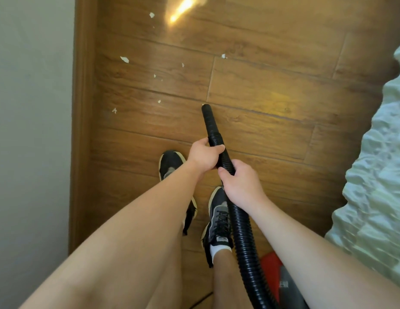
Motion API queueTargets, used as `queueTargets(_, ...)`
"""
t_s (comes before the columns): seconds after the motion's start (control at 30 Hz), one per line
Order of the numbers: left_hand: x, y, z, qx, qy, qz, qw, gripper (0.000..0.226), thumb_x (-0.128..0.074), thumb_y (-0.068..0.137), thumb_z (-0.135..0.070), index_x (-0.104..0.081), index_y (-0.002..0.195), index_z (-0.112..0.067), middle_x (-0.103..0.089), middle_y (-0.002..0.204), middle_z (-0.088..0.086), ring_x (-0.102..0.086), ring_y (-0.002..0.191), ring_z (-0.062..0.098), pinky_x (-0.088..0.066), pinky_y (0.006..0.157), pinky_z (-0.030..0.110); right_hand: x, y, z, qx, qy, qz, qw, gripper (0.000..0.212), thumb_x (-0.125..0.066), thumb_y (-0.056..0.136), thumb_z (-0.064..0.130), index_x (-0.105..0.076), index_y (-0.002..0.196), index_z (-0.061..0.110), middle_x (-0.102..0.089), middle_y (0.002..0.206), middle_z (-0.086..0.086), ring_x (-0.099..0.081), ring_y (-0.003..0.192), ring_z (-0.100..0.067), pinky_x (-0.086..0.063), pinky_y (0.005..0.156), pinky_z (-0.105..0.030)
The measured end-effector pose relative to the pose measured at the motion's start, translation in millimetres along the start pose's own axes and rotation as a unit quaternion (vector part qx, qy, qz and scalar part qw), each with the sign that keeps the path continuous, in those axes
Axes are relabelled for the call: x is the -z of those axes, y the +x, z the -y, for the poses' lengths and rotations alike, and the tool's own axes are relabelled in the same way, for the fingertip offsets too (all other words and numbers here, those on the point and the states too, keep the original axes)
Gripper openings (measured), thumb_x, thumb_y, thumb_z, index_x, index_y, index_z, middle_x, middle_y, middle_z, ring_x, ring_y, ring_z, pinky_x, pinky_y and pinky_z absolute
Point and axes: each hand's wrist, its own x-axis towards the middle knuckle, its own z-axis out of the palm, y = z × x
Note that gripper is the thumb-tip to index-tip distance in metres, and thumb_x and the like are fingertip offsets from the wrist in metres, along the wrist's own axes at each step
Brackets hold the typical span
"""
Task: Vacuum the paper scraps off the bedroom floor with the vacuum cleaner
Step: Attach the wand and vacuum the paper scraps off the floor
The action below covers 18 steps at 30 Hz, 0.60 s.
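Note:
A black ribbed vacuum hose [241,224] runs up from the red and grey vacuum cleaner body [281,279] at the bottom. Its smooth black nozzle [209,119] points down at the wooden floor [272,90]. My left hand [204,156] grips the hose just behind the nozzle. My right hand [241,182] grips the hose a little further back. Several white paper scraps lie ahead and to the left of the nozzle tip, such as one scrap [124,59], another [114,110] and a third [223,56].
A wooden baseboard [83,108] and a pale wall [31,130] border the floor on the left. A bed with a rumpled pale-green cover [377,175] fills the right side. My two feet in dark sneakers [217,221] stand below the hands.

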Motion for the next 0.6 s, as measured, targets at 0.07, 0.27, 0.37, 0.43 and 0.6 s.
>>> queueTargets(0.07,5,2,-3,0.012,-0.007,0.001,1.000,0.021,-0.063,0.098,-0.012,-0.062,0.119,-0.010,-0.069,0.114,0.013,-0.069,0.101,0.030,-0.061,0.087,0.047,0,2,5,0.003,-0.003,0.007,1.000,0.016,-0.055,0.100,0.033,-0.063,0.097,0.020,-0.067,0.079,-0.001,-0.063,0.064,-0.019,-0.042,0.053,-0.028)
queueTargets(0.27,28,8,-12,0.028,-0.006,0.001,1.000,0.025,-0.061,0.100,-0.013,-0.061,0.123,-0.004,-0.069,0.113,0.015,-0.070,0.099,0.031,-0.063,0.078,0.040,-10,9,24,0.017,-0.015,0.021,1.000,0.016,-0.055,0.101,0.033,-0.063,0.099,0.019,-0.065,0.077,0.000,-0.059,0.060,-0.015,-0.038,0.050,-0.025)
queueTargets(0.37,43,9,-17,0.036,-0.021,0.001,0.999,0.024,-0.060,0.100,-0.011,-0.060,0.123,-0.003,-0.068,0.113,0.016,-0.069,0.100,0.031,-0.062,0.075,0.038,-17,11,35,0.023,-0.018,0.026,0.999,0.017,-0.056,0.101,0.033,-0.063,0.095,0.018,-0.066,0.076,-0.001,-0.059,0.061,-0.017,-0.040,0.051,-0.027)
queueTargets(0.43,52,11,-19,0.039,-0.031,0.001,0.999,0.024,-0.059,0.101,-0.011,-0.060,0.123,-0.002,-0.067,0.113,0.016,-0.069,0.100,0.031,-0.062,0.077,0.038,-21,13,42,0.024,-0.015,0.033,0.999,0.016,-0.056,0.100,0.033,-0.063,0.094,0.019,-0.066,0.074,0.000,-0.059,0.059,-0.017,-0.041,0.052,-0.027)
queueTargets(0.6,74,13,-23,0.039,-0.038,-0.015,0.998,0.021,-0.060,0.100,-0.012,-0.062,0.119,-0.003,-0.068,0.113,0.018,-0.069,0.101,0.033,-0.060,0.089,0.048,-30,19,60,0.040,-0.029,0.055,0.997,0.018,-0.057,0.100,0.032,-0.063,0.093,0.017,-0.066,0.073,-0.002,-0.058,0.057,-0.018,-0.045,0.051,-0.032)
